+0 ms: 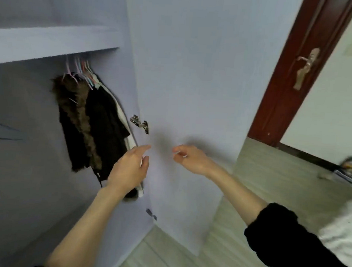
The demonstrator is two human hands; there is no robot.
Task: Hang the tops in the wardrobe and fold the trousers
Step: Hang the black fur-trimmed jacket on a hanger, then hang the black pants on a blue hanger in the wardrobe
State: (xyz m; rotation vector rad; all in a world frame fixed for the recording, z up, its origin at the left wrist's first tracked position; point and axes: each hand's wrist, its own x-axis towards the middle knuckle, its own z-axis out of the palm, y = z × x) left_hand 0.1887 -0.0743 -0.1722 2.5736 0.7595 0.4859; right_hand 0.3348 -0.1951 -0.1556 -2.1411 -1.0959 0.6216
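Both hands, left hand point(129, 167) and right hand point(190, 158) (fingers loosely curled), hold nothing beside hanging tops point(93, 124).

Room door point(305, 65): dark red-brown wood, brass lever handle point(306, 67).
Floor point(271, 176): pale planks.
Bedding point(344, 236): white, at right edge.

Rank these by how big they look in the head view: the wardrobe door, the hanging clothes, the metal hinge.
1. wardrobe door, largest
2. hanging clothes
3. metal hinge, smallest
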